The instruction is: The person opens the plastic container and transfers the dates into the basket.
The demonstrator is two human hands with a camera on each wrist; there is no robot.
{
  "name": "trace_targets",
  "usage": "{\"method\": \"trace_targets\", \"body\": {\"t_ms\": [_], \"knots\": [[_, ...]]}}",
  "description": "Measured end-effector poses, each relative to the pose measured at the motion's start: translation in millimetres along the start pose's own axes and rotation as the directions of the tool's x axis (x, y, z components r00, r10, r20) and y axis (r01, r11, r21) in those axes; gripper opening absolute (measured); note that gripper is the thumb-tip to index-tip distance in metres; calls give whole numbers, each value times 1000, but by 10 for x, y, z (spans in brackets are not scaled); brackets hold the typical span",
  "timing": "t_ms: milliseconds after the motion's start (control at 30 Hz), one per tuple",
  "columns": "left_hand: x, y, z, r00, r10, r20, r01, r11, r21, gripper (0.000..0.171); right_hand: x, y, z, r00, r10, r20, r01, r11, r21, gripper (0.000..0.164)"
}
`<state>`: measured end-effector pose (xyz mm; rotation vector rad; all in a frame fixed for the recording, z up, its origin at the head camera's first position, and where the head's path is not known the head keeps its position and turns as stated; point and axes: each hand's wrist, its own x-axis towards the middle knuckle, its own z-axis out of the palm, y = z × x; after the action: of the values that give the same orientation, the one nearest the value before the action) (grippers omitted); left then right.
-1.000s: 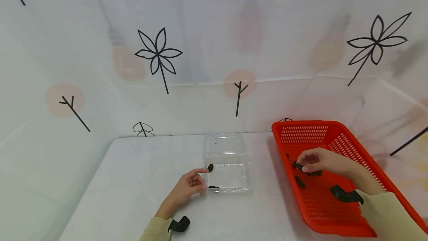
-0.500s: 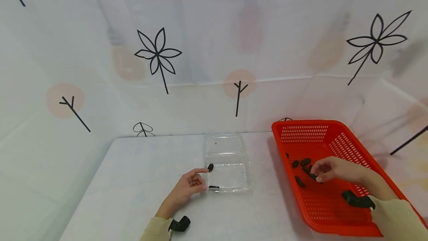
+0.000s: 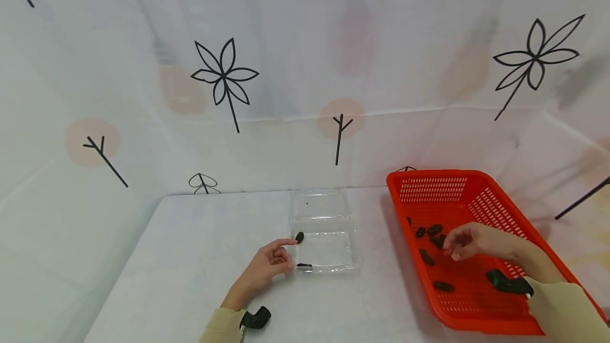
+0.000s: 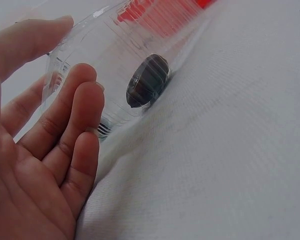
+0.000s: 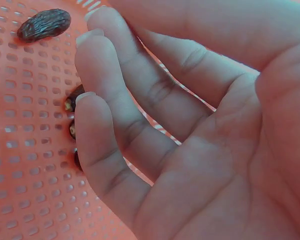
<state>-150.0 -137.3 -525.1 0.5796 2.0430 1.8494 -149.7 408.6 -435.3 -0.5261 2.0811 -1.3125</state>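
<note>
My left hand [image 3: 264,264] touches the left edge of a clear plastic clamshell box [image 3: 352,250], index finger and thumb apart along it. In the left wrist view that hand [image 4: 50,145] has its other fingers bent beside the box wall, and a dark date [image 4: 149,81] shows through the plastic. Two dates lie in the box, one at the back left [image 3: 299,237] and one at the front left. Over the red basket [image 3: 476,311], my right hand [image 3: 481,242] hangs with loosely bent fingers and no date visible in them. Several dates [image 3: 434,229] lie in the basket; one wrinkled date [image 5: 44,25] is near the right fingertips.
The box lid [image 3: 319,205] lies folded back behind its base. The basket has raised, slotted walls and stands at the right of the white-covered table [image 3: 200,253]. A patterned cloth [image 3: 286,89] hangs behind. Each wrist wears a black device [image 3: 256,318].
My right hand moved right and nearer, uncovering several dates, and let go of one. A date now lies at the basket's front left. The left hand has stayed at the box.
</note>
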Motion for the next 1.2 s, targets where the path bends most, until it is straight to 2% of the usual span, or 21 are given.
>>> {"method": "trace_targets", "body": {"t_ms": [300, 533, 767, 1000, 1200], "knots": [[3, -18, -3, 1000, 17, 1, -17, 1000, 4, 55, 7, -60, -18, 999, -30, -16, 30, 999, 11, 21], [5, 0, 1, 1000, -13, -8, 13, 1000, 7, 55, -5, -144, -46, 997, -66, -29, 67, 997, 27, 22], [4, 3, 1, 1000, 9, -2, -9, 1000, 3, 54, 52, -334, -43, 995, -69, -72, 65, 997, -44, 24], [3, -9, -3, 1000, 10, 5, -10, 1000, 3, 55, 228, -626, 18, 991, -95, -90, 84, 989, -124, 25], [12, -16, -3, 1000, 2, 1, -2, 1000, 3, 55, 502, -837, 102, 994, -62, -91, 46, 986, -160, 22]]}}
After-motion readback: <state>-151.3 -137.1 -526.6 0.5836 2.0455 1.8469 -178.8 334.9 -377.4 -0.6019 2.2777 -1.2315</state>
